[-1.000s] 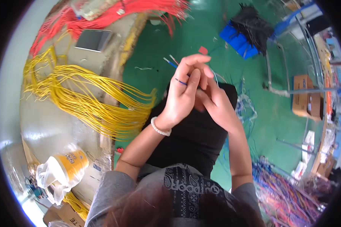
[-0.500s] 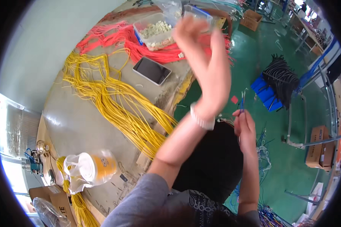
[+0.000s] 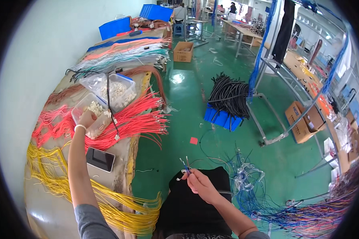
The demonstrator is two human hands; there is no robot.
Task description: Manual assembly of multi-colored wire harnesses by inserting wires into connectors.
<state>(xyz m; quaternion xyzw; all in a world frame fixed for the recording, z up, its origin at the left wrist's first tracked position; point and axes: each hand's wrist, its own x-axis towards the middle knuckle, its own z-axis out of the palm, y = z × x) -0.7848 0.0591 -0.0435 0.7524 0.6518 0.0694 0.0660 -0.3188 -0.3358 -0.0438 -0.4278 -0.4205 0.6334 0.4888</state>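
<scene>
My left hand (image 3: 87,118) reaches down into a clear plastic box (image 3: 76,115) of small white connector housings (image 3: 95,107). Its fingers are curled together, and what they hold, if anything, is hidden. Over my lap, my right hand (image 3: 200,185) is closed in a pinch on a few thin wires (image 3: 186,168), blue among them. Their metal-tipped ends stick up above the fingers, and a small white piece hangs beside the fingertips. A second clear box (image 3: 125,95) with white parts stands just behind the first.
Bundles of red wires (image 3: 143,119) and yellow wires (image 3: 119,203) cover the table around a dark-screened device (image 3: 100,159). On the green floor lie black tubes (image 3: 229,93) on a blue bin (image 3: 223,117). A metal rack (image 3: 273,137) and loose blue wires (image 3: 243,179) are at right.
My left hand, raised and blurred before, has come down into the box of white housings. My right hand still pinches the wires. The view has swung toward the far room.
</scene>
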